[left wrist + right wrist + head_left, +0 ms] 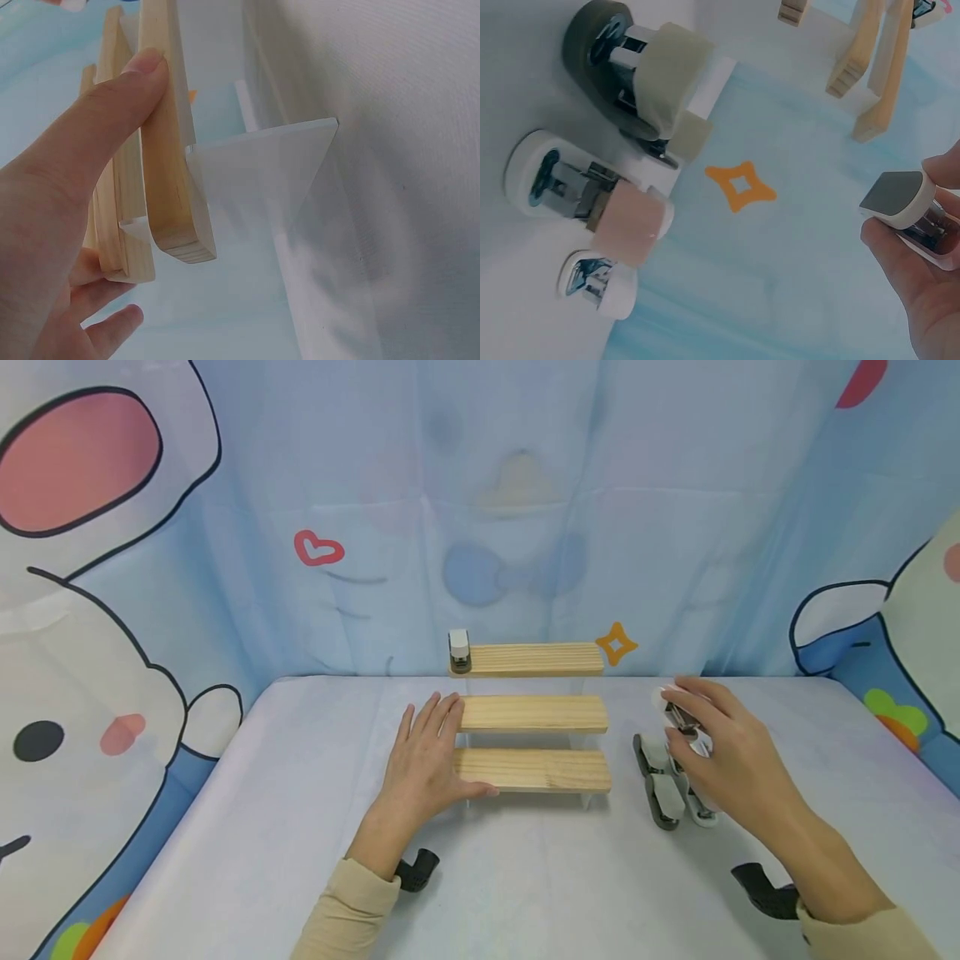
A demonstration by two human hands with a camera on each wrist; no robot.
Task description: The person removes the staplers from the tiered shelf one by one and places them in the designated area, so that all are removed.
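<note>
My left hand (426,760) rests at the left ends of a tiered wooden display rack, thumb on the front board (532,770) and other fingers reaching to the middle board (534,713). The left wrist view shows that thumb lying across the front board (166,150), with a clear support panel (262,165) under it. My right hand (731,747) pinches a mini stapler (900,199) with a grey top between thumb and fingers, raised right of the rack. On the top board's (536,658) left end stands another mini stapler (459,652), white and dark.
Several more mini staplers lie on the white tabletop below my right hand, including a dark-based one (658,783). A pink-topped stapler (630,221) and a small white one (600,283) appear in the right wrist view. A printed blue curtain (517,527) hangs behind.
</note>
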